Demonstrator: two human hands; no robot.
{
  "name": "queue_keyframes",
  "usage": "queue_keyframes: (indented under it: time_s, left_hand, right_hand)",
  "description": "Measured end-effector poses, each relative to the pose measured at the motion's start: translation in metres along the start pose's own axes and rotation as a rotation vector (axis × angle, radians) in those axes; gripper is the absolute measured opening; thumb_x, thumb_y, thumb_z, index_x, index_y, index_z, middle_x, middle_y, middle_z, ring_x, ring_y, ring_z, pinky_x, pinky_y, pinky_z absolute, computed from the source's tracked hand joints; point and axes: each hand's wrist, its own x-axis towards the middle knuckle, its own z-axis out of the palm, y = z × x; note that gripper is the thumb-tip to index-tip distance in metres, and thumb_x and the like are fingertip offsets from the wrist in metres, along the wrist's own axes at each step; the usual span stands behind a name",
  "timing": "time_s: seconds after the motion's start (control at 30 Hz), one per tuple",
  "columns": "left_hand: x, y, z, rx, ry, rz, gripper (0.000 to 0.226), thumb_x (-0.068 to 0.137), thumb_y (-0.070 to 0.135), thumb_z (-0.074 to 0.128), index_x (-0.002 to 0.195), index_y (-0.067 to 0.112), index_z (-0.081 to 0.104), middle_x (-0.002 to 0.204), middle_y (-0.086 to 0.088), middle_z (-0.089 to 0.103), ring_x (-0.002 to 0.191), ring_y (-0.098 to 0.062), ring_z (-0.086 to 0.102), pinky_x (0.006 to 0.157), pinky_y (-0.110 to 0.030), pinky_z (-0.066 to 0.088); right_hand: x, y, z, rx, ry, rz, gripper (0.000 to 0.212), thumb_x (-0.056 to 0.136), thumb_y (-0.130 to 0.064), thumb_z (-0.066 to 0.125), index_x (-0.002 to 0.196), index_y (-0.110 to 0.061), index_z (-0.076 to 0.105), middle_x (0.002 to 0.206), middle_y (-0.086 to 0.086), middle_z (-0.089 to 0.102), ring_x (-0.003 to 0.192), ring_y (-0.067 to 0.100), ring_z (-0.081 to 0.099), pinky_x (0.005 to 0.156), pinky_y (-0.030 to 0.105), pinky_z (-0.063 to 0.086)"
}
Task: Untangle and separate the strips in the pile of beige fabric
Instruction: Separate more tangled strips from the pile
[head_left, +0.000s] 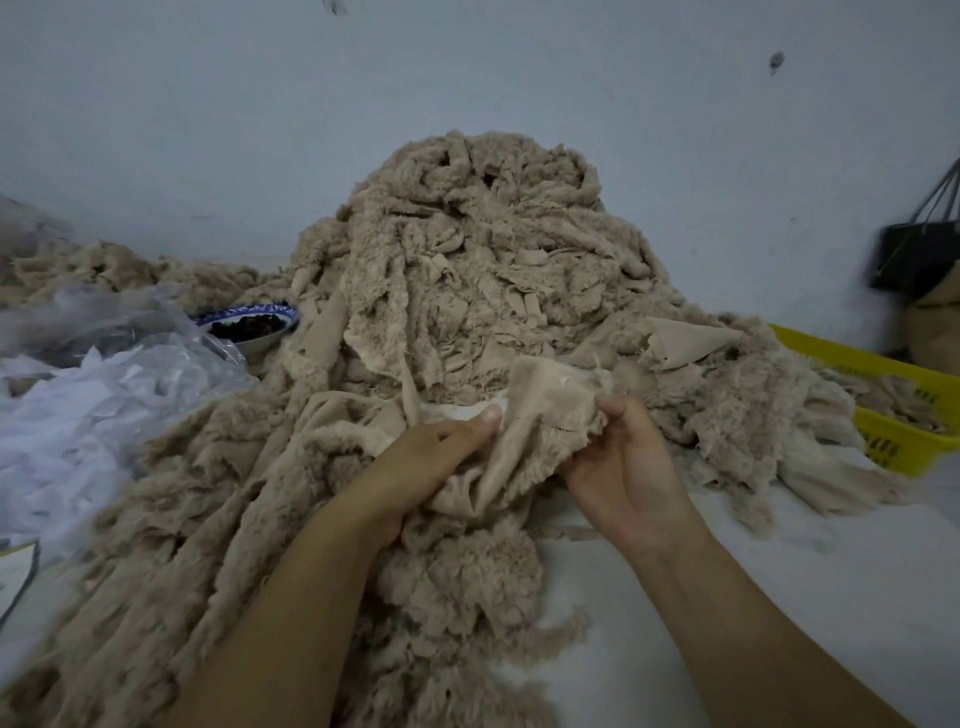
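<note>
Near the middle of the surface, just in front of the tall pile of beige fabric heaped against the wall, both hands grip one strip. The left hand pins a fold under its thumb and the right hand curls round the frayed edge. They sit close together, likely to spread the piece and find where it snags. Other strips trail toward the near-left corner. A yellow basket at the right edge probably takes sorted pieces.
</note>
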Motion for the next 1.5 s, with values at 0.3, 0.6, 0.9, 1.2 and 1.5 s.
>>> queue_keyframes:
  time_s: [0.3,0.6,0.9,1.2,1.5]
  left_hand:
    - [0.000,0.002,-0.003,-0.480,0.063,0.057,0.020,0.070,0.032,0.075,0.078,0.019,0.063,0.075,-0.003,0.066,0.065,-0.013,0.063,0.057,-0.024,0.051]
    - [-0.005,0.003,0.015,-0.231,-0.084,0.062,0.027,0.075,0.041,0.081,0.086,0.020,0.067,0.083,-0.002,0.073,0.075,-0.011,0.069,0.063,-0.021,0.053]
    - [-0.004,0.003,0.018,0.014,-0.030,-0.056,0.025,0.084,0.004,0.062,0.066,0.020,0.060,0.057,0.003,0.058,0.048,-0.007,0.052,0.048,-0.015,0.042]
    - [-0.007,0.003,0.025,0.000,-0.027,0.048,0.033,0.094,0.001,0.048,0.076,0.027,0.059,0.050,0.004,0.051,0.038,-0.005,0.039,0.039,-0.015,0.032]
    - [-0.015,0.005,0.019,-0.042,-0.114,0.233,0.030,0.091,0.012,0.055,0.068,0.023,0.072,0.064,0.002,0.066,0.054,-0.008,0.059,0.051,-0.020,0.048]
  right_hand:
    - [0.004,0.008,-0.003,-0.152,-0.024,0.029,0.041,0.086,-0.023,0.052,0.117,-0.002,0.069,0.119,0.017,0.070,0.108,0.026,0.069,0.086,0.035,0.058]
    - [-0.006,0.029,0.007,-0.734,0.184,0.016,0.044,0.086,-0.054,0.066,0.101,-0.014,0.077,0.092,0.000,0.078,0.088,0.012,0.074,0.068,0.020,0.057]
    - [-0.006,0.032,0.005,-0.932,0.256,-0.196,0.036,0.093,-0.048,0.059,0.117,-0.024,0.068,0.110,-0.011,0.069,0.109,0.010,0.062,0.091,0.024,0.049]
    - [0.004,0.038,-0.004,-0.883,0.258,-0.149,0.038,0.096,-0.046,0.055,0.119,-0.018,0.066,0.115,0.000,0.068,0.103,0.003,0.063,0.093,0.016,0.049]
    - [0.011,-0.002,-0.024,-0.436,0.524,-0.227,0.021,0.105,-0.018,0.043,0.102,-0.014,0.063,0.078,0.001,0.061,0.062,0.009,0.057,0.056,0.022,0.046]
